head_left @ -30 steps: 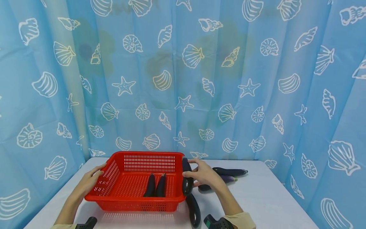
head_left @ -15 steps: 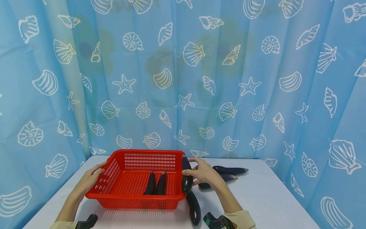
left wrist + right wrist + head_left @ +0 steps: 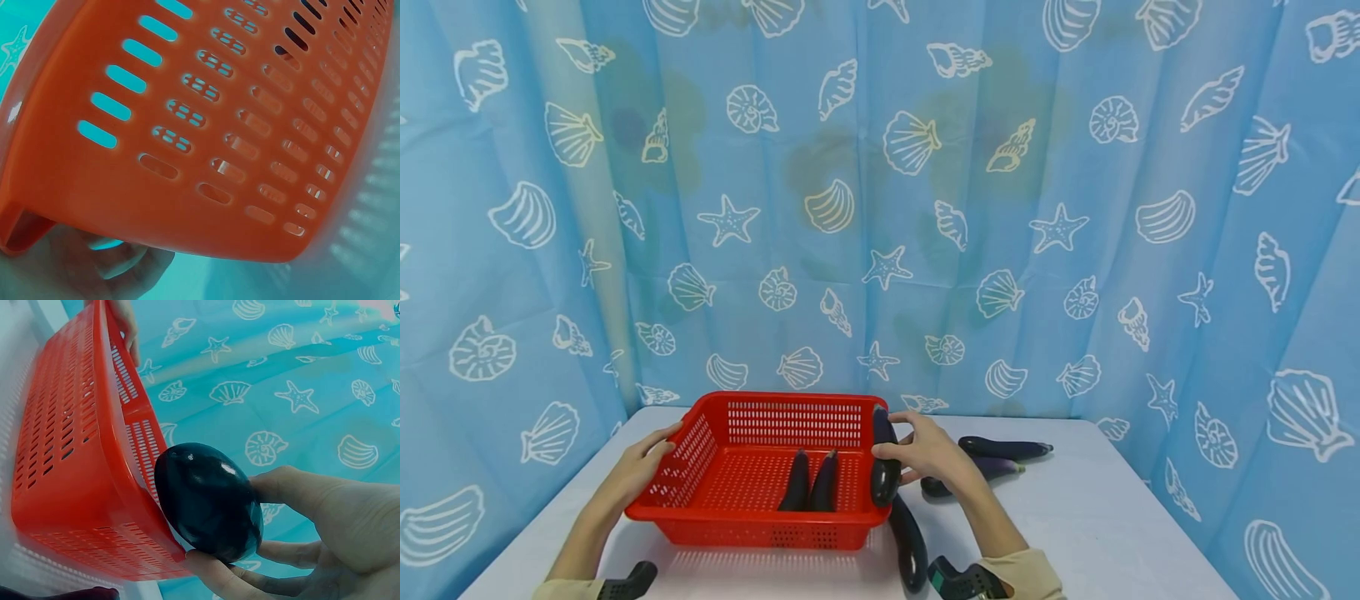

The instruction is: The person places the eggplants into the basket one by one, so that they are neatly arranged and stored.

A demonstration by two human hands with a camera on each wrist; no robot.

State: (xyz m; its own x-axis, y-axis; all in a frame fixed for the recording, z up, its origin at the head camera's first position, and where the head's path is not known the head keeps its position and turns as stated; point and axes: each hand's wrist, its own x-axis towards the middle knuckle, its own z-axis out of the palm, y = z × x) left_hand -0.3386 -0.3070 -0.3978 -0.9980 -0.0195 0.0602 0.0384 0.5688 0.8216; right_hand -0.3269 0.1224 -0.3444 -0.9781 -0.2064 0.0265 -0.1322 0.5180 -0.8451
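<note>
A red plastic basket [image 3: 745,533] with slotted walls stands on the table. Two dark eggplants, a left one [image 3: 796,483] and a right one [image 3: 823,483], lie side by side in it. My left hand [image 3: 634,475] grips the basket's left rim; the left wrist view shows its fingers [image 3: 128,269] curled behind the wall. My right hand [image 3: 928,450] pinches a glossy eggplant [image 3: 885,467] between thumb and fingers, just over the right rim. From the right wrist, this eggplant [image 3: 209,500] shows its rounded end, overlapping the rim.
Another eggplant [image 3: 910,546] lies on the white table [image 3: 1097,533] by the basket's front right corner. Farther right, behind my right forearm, lie a black eggplant [image 3: 1003,449] and a purple one [image 3: 1000,468]. A blue shell-patterned curtain [image 3: 880,208] hangs close behind the table.
My right hand has shifted slightly left with its eggplant, toward the basket's inside. The left hand keeps its grip on the rim, and the basket stays in place.
</note>
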